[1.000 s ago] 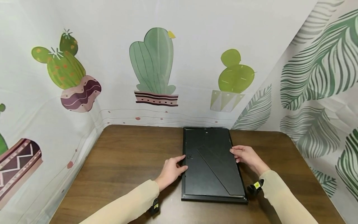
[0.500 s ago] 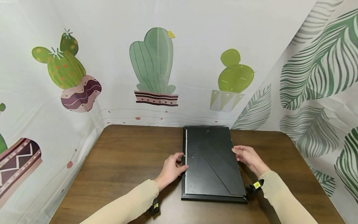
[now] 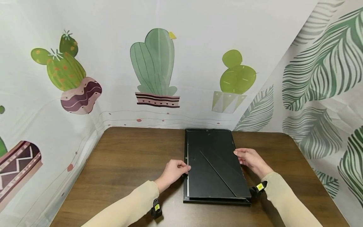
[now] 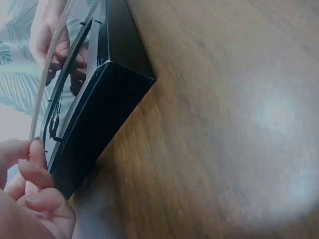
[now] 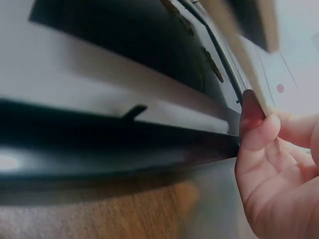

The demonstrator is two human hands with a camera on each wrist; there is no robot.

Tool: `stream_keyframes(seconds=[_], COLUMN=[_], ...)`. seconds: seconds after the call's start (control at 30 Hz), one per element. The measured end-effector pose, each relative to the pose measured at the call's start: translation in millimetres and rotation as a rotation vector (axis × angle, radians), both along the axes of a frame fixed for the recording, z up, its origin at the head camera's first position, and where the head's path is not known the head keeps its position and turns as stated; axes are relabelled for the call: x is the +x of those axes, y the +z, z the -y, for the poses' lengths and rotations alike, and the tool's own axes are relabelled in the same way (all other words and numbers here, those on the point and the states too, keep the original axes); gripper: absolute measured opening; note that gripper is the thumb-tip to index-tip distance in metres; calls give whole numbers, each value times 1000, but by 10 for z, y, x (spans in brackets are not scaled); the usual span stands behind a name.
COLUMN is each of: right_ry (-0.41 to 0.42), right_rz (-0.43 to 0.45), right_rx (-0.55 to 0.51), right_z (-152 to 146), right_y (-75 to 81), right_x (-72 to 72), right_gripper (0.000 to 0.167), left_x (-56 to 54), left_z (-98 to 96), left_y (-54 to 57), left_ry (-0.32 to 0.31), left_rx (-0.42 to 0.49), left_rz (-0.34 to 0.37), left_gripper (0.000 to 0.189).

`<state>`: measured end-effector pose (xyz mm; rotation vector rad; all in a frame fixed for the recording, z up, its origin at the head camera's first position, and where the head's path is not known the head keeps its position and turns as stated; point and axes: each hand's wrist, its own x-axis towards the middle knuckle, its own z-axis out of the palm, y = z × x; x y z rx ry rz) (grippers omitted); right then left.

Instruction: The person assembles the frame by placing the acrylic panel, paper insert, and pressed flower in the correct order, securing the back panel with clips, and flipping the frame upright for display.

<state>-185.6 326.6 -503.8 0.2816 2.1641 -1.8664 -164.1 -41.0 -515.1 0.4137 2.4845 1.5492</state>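
A black backing board (image 3: 207,181) is hovering just above a black frame (image 3: 198,200), its long sides lifting clear of the rim in both wrist views, while a slanted stand flap (image 3: 225,171) is lying against its upper face. The left hand (image 3: 172,172) is pinching the board's left edge between thumb and fingers, and the right hand (image 3: 250,158) is pinching the opposite edge the same way. The frame is lying near the far edge of a brown wood-grain table (image 3: 136,151), which is catching a pale sheen close to the person. Beyond it, a white cloth (image 3: 198,19) is hanging as a backdrop, showing printed cacti (image 3: 158,63) and, toward the right, green leaf prints (image 3: 320,69). Compared with half a second ago, the left index finger is no longer stretching onto the frame's left rim but is curling in by the thumb, and the board is sitting higher.
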Motion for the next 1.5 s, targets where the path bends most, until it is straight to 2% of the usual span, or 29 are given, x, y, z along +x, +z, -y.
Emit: stream_keyframes(seconds=[0.13, 0.27, 0.5, 0.63, 0.93, 1.23, 1.37, 1.5], right_ry=[7, 11, 17, 13, 51, 148, 143, 170], right_rz=[-14, -38, -80, -81, -140, -215, -216, -236], right_rx=[58, 123, 197, 220, 253, 393, 466, 541], right_z=[42, 94, 117, 104, 97, 109, 137, 147], right_y=[22, 48, 87, 94, 74, 130, 143, 150], right_x=[17, 38, 91, 111, 110, 151, 175, 209], right_gripper=[40, 38, 32, 33, 37, 46, 44, 44], left_x=[17, 21, 7, 4, 11, 19, 12, -2], left_z=[-5, -2, -17, -34, -46, -58, -75, -84], left_y=[-14, -11, 9, 15, 24, 18, 11, 12], left_ry=[4, 19, 42, 52, 87, 129, 155, 174], left_rx=[72, 114, 112, 120, 156, 190, 205, 202], left_rz=[86, 126, 166, 180, 222, 266, 278, 269], left_gripper=[18, 18, 19, 19, 20, 21, 20, 18])
